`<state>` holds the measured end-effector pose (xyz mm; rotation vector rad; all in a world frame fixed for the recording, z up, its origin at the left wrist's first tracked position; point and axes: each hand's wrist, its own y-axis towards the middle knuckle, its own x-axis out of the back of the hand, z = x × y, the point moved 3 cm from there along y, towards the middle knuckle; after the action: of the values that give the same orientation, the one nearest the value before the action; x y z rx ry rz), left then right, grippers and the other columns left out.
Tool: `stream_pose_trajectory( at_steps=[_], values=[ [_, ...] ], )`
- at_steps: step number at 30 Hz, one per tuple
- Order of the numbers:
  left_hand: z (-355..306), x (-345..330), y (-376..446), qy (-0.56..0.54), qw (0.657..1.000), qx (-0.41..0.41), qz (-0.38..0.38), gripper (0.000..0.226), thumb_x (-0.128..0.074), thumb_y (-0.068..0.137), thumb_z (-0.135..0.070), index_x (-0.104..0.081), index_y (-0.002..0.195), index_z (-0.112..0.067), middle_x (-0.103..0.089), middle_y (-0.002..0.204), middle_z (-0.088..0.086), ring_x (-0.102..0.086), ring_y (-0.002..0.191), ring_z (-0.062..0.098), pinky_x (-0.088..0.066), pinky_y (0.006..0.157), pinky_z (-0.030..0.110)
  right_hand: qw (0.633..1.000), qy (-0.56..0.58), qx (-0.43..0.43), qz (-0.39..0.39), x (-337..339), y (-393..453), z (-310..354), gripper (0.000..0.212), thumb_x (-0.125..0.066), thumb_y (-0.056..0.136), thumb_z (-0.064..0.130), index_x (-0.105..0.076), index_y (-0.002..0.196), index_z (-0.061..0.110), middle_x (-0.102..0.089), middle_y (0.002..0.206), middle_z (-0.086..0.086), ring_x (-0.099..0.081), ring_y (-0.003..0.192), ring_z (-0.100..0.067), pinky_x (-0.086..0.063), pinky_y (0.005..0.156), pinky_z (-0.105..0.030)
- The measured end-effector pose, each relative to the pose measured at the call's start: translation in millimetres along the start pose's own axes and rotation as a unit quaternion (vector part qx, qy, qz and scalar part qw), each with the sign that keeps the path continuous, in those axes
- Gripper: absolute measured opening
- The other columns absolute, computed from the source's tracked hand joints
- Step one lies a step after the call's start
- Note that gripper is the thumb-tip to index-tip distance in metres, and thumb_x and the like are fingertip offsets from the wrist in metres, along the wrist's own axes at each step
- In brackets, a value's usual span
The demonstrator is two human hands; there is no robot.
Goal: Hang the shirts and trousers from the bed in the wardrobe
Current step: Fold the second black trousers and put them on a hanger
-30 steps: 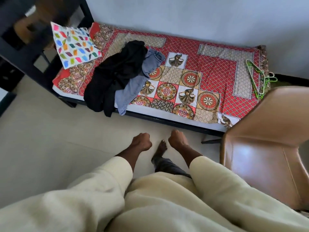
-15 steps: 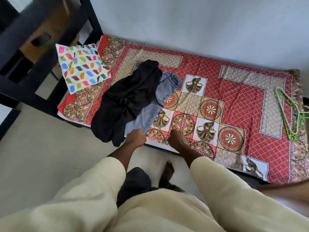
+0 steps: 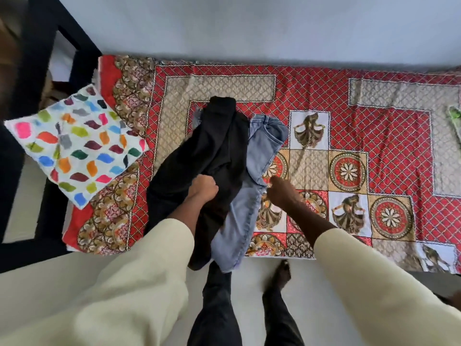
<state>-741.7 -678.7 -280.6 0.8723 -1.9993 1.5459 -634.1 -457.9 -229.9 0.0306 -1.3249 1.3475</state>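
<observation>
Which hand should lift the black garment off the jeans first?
Left. The left hand is already curled on the black garment, seemingly gripping it. The right hand sits beside the jeans, fingers extended, holding nothing.

- Black garment (image 3: pixel 212 151): dark, crumpled cloth lying in a long heap across the bed (image 3: pixel 374 101), its lower end hanging over the front edge toward the floor. Whether it is a shirt or trousers cannot be told.
- Light blue jeans (image 3: pixel 259 156): faded denim, waistband toward the wall, legs running down over the bed's front edge; they lie just right of the black garment, partly under it.
- Bed: covered by a red patterned spread with medallions and dancer panels.
</observation>
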Motion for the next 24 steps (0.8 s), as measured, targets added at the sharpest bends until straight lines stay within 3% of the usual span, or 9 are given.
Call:
stream_pose_trajectory(
  at_steps=[3,6,10,13,16,18,21,22,24],
  values=[
    [8.4,11.5,67.6,-0.034,0.999,0.003,0.003,0.024,-0.057,0.087,-0.029,-0.074,0.101,-0.023,-0.060,0.127,0.011,-0.057,0.115,0.031,-0.049,0.097,0.037,0.999,0.020,-0.022,-0.014,-6.2,49.0,30.7,0.046,-0.050,0.090,0.008,-0.049,0.136,0.004,-0.060,0.131,-0.019,-0.060,0.113,-0.035,-0.049,0.091,-0.038],
    [7.4,11.3,122.7,-0.016,0.999,0.014,0.036,0.030,-0.060,0.093,-0.036,-0.069,0.121,-0.035,-0.021,0.158,0.005,-0.021,0.145,0.028,-0.029,0.114,0.045,0.999,0.014,-0.034,-0.013,-17.9,88.8,47.8,0.039,-0.050,0.087,0.010,-0.056,0.125,0.004,-0.061,0.125,-0.021,-0.059,0.112,-0.037,-0.048,0.090,-0.038],
    [-0.4,-4.5,162.7,0.008,0.991,0.044,0.127,0.057,-0.068,0.087,-0.043,-0.053,0.139,-0.024,0.007,0.164,0.004,0.006,0.150,0.033,-0.010,0.118,0.051,1.000,-0.005,-0.029,0.006,-39.8,114.3,51.7,0.031,-0.051,0.087,0.012,-0.060,0.115,0.004,-0.065,0.117,-0.021,-0.062,0.106,-0.038,-0.051,0.087,-0.040],
    [0.0,-10.0,162.7,0.092,0.991,0.012,0.098,0.058,-0.065,0.090,-0.032,-0.050,0.139,-0.006,-0.029,0.157,0.011,-0.021,0.146,0.034,-0.019,0.117,0.050,0.999,-0.020,-0.023,0.019,-53.1,114.8,50.7,0.025,-0.050,0.089,0.012,-0.063,0.110,0.004,-0.068,0.111,-0.021,-0.064,0.099,-0.038,-0.051,0.081,-0.038],
    [4.5,7.2,160.4,-0.070,0.996,0.007,-0.046,0.028,-0.055,0.088,-0.005,-0.068,0.113,-0.005,-0.065,0.121,0.017,-0.058,0.115,0.035,-0.045,0.098,0.039,0.999,-0.020,-0.027,0.028,-58.3,111.2,54.2,0.029,-0.049,0.090,0.010,-0.064,0.114,0.004,-0.068,0.113,-0.021,-0.063,0.102,-0.040,-0.052,0.084,-0.039],
    [8.2,24.5,158.2,-0.304,0.947,0.082,-0.068,0.033,-0.047,0.087,0.002,-0.065,0.114,-0.007,-0.066,0.114,0.017,-0.061,0.096,0.032,-0.050,0.080,0.035,0.998,0.002,-0.052,0.027,-57.2,110.1,59.3,0.028,-0.052,0.089,0.013,-0.066,0.111,0.003,-0.068,0.111,-0.020,-0.063,0.102,-0.040,-0.052,0.084,-0.039],
    [1.7,56.8,137.0,-0.582,0.805,0.117,0.016,0.043,-0.038,0.087,0.007,-0.058,0.122,-0.008,-0.063,0.104,0.012,-0.058,0.080,0.021,-0.049,0.067,0.028,0.987,0.112,-0.097,0.057,-53.1,112.1,72.6,0.033,-0.057,0.093,0.032,-0.067,0.102,0.002,-0.068,0.104,-0.020,-0.065,0.096,-0.036,-0.053,0.084,-0.041],
    [-3.3,67.7,125.8,-0.631,0.766,0.104,0.060,0.046,-0.035,0.086,0.008,-0.060,0.120,-0.010,-0.065,0.101,0.011,-0.060,0.085,0.022,-0.051,0.072,0.029,0.973,0.187,-0.117,0.069,-50.9,112.3,79.7,0.040,-0.056,0.094,0.042,-0.066,0.099,0.004,-0.067,0.101,-0.017,-0.064,0.090,-0.032,-0.053,0.083,-0.042],
    [-9.7,90.2,89.6,-0.641,0.748,0.062,0.162,0.046,-0.033,0.088,0.007,-0.064,0.116,-0.013,-0.070,0.096,0.008,-0.066,0.085,0.021,-0.054,0.077,0.031,0.887,0.420,-0.173,0.083,-37.5,100.0,105.2,0.048,-0.056,0.090,0.061,-0.063,0.091,0.014,-0.063,0.091,-0.005,-0.058,0.078,-0.020,-0.049,0.074,-0.036]
  ],
)
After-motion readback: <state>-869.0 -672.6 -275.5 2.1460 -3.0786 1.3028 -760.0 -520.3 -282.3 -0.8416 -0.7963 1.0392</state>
